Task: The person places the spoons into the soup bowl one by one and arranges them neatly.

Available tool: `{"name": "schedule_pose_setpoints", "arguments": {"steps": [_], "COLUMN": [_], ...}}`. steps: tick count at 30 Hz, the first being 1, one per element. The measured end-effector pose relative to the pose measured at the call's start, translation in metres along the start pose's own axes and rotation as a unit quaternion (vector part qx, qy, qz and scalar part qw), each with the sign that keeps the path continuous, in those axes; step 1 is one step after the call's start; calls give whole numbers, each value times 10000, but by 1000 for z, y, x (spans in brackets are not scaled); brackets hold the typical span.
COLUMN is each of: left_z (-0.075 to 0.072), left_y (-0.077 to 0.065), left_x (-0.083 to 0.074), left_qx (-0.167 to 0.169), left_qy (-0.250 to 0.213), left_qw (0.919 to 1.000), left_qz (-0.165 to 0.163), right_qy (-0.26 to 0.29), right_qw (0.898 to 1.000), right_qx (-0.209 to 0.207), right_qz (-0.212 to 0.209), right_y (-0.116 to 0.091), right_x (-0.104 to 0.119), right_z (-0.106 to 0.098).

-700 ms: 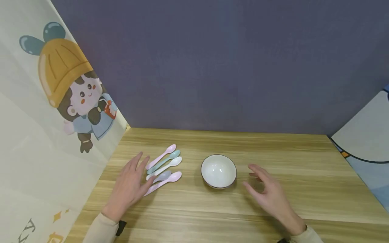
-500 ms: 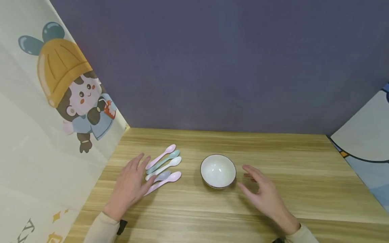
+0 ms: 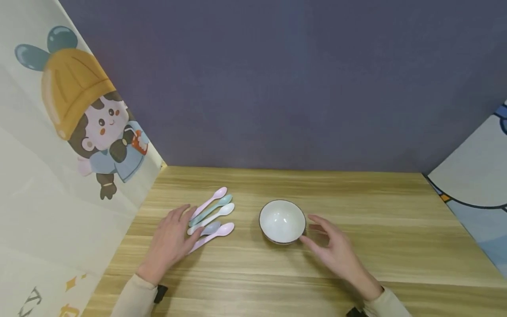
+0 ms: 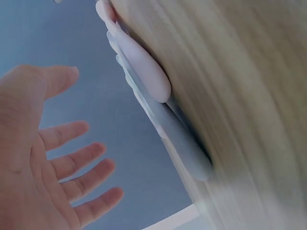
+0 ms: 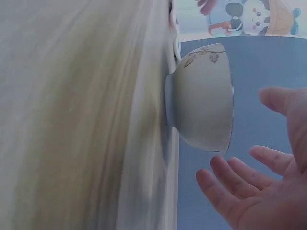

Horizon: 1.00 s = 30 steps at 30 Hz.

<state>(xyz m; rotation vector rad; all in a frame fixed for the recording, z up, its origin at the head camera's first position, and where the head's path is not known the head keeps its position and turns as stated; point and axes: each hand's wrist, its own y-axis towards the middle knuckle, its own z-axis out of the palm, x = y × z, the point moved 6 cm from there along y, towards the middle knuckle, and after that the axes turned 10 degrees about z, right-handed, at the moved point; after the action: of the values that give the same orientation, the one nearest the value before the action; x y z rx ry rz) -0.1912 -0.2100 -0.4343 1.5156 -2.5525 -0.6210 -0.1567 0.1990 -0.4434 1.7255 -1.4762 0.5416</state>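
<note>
A white bowl with a dark rim stands upright on the wooden table. My right hand is at the bowl's right side, thumb and fingers spread, fingertips close to the rim; I cannot tell whether they touch it. In the right wrist view the bowl shows a patterned outer wall. Several plastic spoons lie side by side at the left: a pink spoon, a teal spoon, a white spoon, a grey-purple spoon and a lower pink spoon. Over their handle ends hovers my left hand, fingers relaxed, holding nothing.
A dark blue-grey wall rises behind the table. On the left stands a white panel with a cartoon figure, and on the right a printed panel.
My right hand has moved left, up to the bowl's right side. The left hand stays nearly in place by the spoons. The head view has shifted slightly.
</note>
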Motion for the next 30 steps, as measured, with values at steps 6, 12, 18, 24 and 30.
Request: {"name": "schedule_pose_setpoints", "arguments": {"steps": [6,12,18,24,30], "left_z": [1,5,6,9,15], "left_y": [2,4,9,16,21], "left_x": [4,4,2,8,20], "left_qx": [28,117,93,202,392], "left_qy": [15,-55,-363,-553,-640], "left_qw": [10000,9998,9992,9978,9965], "left_qz": [-80,-138,-163,-292,-373], "right_qy": [336,221,83,172,233], "right_qw": [9976,9981,9974,9951,9936], "right_qx": [410,491,580,748,835], "right_qz": [442,283,416,624,719], "right_y": [7,10,12,15,15], "right_x": [0,-3,-9,-13,-14], "right_z": [10,17,19,22,27]}}
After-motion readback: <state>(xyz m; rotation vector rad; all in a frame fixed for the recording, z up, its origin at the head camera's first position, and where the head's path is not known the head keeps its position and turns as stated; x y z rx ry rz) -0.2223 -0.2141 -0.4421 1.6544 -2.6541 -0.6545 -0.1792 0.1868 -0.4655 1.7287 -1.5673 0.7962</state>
